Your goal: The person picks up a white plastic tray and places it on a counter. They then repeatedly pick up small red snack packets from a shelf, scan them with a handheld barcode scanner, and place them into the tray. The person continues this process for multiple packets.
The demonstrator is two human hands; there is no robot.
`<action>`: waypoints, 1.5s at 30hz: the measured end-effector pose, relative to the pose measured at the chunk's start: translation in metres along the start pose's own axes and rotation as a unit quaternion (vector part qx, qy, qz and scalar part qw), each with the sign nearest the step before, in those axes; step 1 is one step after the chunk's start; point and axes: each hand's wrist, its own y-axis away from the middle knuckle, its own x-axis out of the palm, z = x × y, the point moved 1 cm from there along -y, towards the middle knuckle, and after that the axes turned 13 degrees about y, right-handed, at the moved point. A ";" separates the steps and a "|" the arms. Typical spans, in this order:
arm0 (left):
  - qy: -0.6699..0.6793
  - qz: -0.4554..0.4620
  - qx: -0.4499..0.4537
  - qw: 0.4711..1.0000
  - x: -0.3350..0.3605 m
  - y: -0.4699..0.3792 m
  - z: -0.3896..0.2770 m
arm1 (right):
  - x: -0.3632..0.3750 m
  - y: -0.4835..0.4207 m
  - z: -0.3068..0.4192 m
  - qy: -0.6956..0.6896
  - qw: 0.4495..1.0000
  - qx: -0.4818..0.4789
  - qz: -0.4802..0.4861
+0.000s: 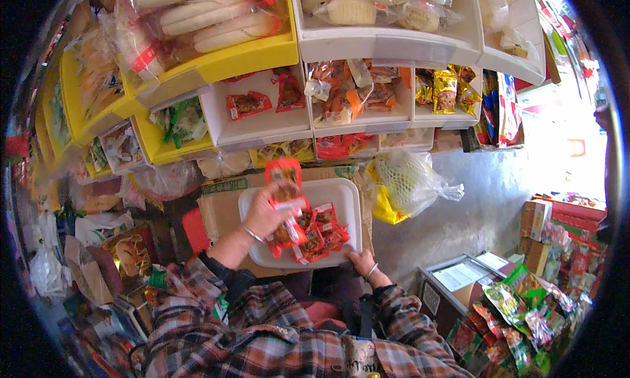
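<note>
My left hand holds red-edged snack packets over the left part of a white plastic tray. More small red packets of brown food lie heaped in the tray, below and to the right of that hand. At the tray's near right corner, my right hand grips the rim; its fingertips are partly hidden. Beneath the tray is a cardboard box. Ahead, a white shelf bin holds a few similar red packets.
Yellow bins and white bins of packaged food rise in tiers ahead. A netted plastic bag hangs right of the tray. Colourful snack bags lie by a dark case at lower right. A red object stands left of the box.
</note>
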 end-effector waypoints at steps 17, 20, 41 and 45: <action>-0.341 0.005 0.118 0.932 0.021 -0.017 0.028 | -0.005 0.004 0.010 -0.018 0.999 0.016 0.040; -0.417 -0.136 0.153 0.886 -0.022 -0.074 -0.016 | -0.003 0.001 0.008 0.020 0.998 0.035 0.038; -0.520 -0.261 0.159 0.798 -0.091 -0.269 -0.060 | 0.008 -0.010 -0.020 0.020 0.998 0.048 0.030; -0.545 -0.273 0.023 0.792 -0.053 -0.311 -0.025 | 0.009 -0.009 -0.024 0.018 0.999 0.021 0.024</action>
